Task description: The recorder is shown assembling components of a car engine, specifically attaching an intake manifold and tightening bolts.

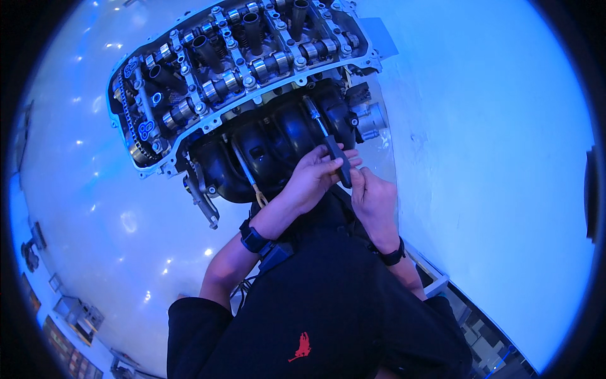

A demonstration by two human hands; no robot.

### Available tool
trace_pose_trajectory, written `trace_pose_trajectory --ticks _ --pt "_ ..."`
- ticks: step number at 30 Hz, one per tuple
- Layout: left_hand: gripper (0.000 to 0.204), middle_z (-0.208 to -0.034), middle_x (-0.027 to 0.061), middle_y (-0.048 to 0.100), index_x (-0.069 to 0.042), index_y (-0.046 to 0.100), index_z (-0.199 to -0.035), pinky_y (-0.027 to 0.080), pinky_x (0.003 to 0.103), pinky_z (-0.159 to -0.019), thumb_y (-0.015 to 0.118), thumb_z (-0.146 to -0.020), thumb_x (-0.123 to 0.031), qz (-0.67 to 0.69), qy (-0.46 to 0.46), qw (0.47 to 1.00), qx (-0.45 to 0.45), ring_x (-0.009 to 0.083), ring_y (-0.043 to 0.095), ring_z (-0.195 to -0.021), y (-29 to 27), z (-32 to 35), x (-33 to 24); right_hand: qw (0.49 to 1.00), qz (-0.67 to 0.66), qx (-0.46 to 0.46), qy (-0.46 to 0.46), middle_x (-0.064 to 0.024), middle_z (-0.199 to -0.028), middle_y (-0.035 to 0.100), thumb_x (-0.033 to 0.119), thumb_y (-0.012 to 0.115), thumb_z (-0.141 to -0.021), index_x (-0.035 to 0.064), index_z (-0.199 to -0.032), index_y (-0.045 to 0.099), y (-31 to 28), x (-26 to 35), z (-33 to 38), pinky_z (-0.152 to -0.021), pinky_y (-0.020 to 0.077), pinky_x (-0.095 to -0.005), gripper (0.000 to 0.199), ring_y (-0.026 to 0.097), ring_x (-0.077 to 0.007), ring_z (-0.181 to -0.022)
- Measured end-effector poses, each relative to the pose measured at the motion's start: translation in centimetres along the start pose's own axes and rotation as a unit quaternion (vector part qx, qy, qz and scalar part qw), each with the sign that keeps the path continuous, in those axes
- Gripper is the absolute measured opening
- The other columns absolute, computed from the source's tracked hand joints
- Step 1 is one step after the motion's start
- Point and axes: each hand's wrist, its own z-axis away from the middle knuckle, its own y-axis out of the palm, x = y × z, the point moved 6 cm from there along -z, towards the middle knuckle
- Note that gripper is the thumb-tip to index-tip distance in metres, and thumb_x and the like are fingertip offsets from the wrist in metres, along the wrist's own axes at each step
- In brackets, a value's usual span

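My left hand (310, 180) is closed around the black handle of a socket driver (338, 159). Its metal shaft points up and away, with the tip over the black intake manifold (278, 142). Close beside the handle's lower end is my right hand (376, 201), its fingers curled and the thumb pressed against them. Whatever lies inside that grip is hidden from here. Beyond both hands sits an engine cylinder head (249, 82) with camshafts, bolts and a timing chain exposed. The manifold is along its near side.
A second tool with a metal shaft (243, 161) and a wooden-looking end leans by the manifold, left of my left forearm. A round metal throttle body (371, 120) sticks out at the manifold's right end. A pale table surface (486, 158) extends to the right.
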Motion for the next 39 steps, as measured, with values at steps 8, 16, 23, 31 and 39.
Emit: trace_pose_trajectory --ticks 8,16,23,31,39 --pt "0.045 -0.120 0.0170 0.055 -0.001 0.041 -0.123 0.048 0.034 -0.087 0.061 -0.087 -0.016 -0.234 0.024 0.972 -0.011 0.0236 0.058 -0.105 -0.5 -0.3 -0.6 0.988 -0.114 -0.080 -0.069 -0.0123 -0.063 0.059 0.023 0.069 -0.077 0.0058 -0.088 0.055 -0.9 1.8 -0.9 -0.048 0.0462 -0.0372 0.024 0.059 -0.0306 -0.052" --pt "0.040 -0.099 0.0047 0.058 -0.003 0.046 -0.120 0.046 0.031 -0.081 0.059 -0.089 -0.025 -0.118 0.063 0.991 -0.002 0.0145 0.058 -0.089 0.4 -0.1 -0.5 0.998 -0.036 0.001 -0.051 -0.0115 -0.059 0.056 0.017 0.069 -0.077 0.0039 -0.081 0.055 -2.2 1.7 -2.2 -0.045 0.0443 -0.0353 0.020 0.057 -0.0298 -0.050" --pt "0.033 -0.095 0.0045 0.057 -0.003 0.050 -0.113 0.045 0.030 -0.077 0.058 -0.090 -0.025 -0.059 0.034 0.997 -0.024 0.0144 0.056 -0.084 0.9 0.3 -0.3 0.993 -0.103 -0.038 -0.049 -0.0089 -0.060 0.057 0.022 0.076 -0.072 0.0044 -0.086 0.058 -1.2 -0.5 -2.5 -0.046 0.0449 -0.0332 0.029 0.058 -0.0264 -0.051" --pt "0.033 -0.108 0.0114 0.057 -0.001 0.046 -0.114 0.045 0.033 -0.088 0.057 -0.090 -0.020 -0.172 0.040 0.983 -0.058 0.0197 0.057 -0.102 -0.4 -0.4 0.0 0.990 -0.023 0.032 -0.135 -0.0091 -0.057 0.057 0.024 0.071 -0.077 0.0045 -0.086 0.059 -1.4 1.1 -2.3 -0.045 0.0448 -0.0356 0.025 0.059 -0.0263 -0.051" --pt "0.041 -0.106 0.0099 0.058 0.000 0.045 -0.120 0.048 0.031 -0.083 0.054 -0.092 -0.028 -0.137 0.070 0.988 -0.002 0.0185 0.058 -0.099 0.4 0.0 -0.4 0.988 -0.109 0.027 -0.103 -0.0085 -0.051 0.055 0.030 0.068 -0.079 0.0057 -0.081 0.061 -2.6 0.9 -3.3 -0.043 0.0442 -0.0374 0.025 0.057 -0.0279 -0.045"
